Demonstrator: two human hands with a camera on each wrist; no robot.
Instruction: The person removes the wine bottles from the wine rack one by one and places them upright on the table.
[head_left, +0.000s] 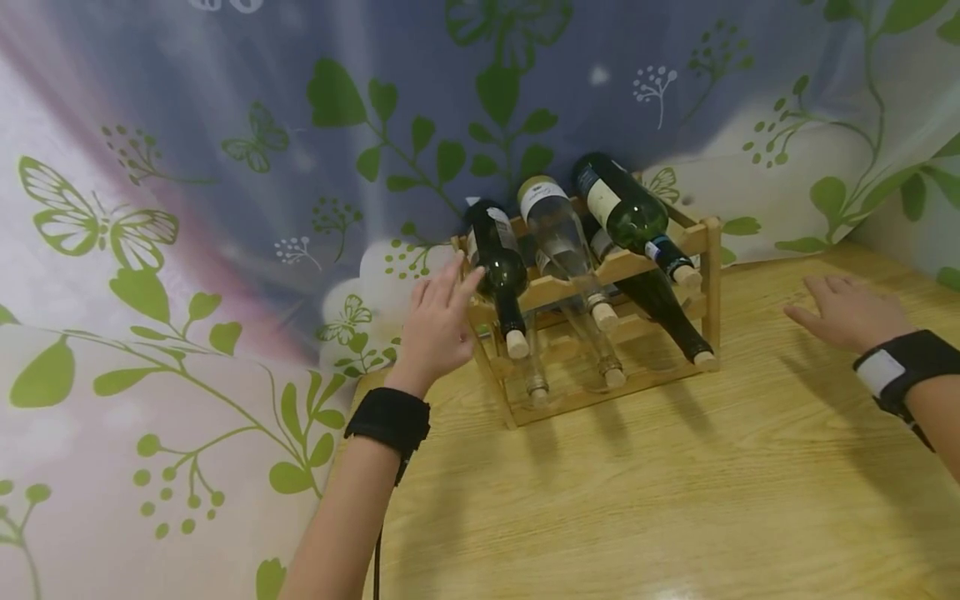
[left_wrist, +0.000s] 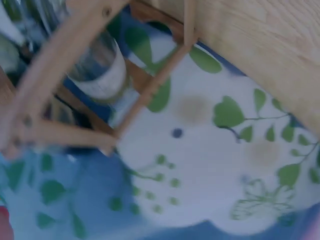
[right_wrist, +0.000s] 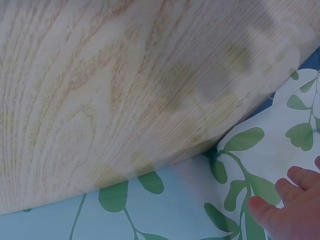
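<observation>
Rack (head_left: 712,292) on table (head_left: 637,500), six corked bottles lying in it, necks toward head camera. Top tier, left to right: dark bottle (head_left: 501,271), clear bottle (head_left: 558,237), green bottle (head_left: 630,212). Bottom: two clear, one dark. Hands apart, fingers extended: left hand (head_left: 438,329) at rack's left end, contact unclear; right hand (head_left: 855,312) empty, right of rack.
</observation>
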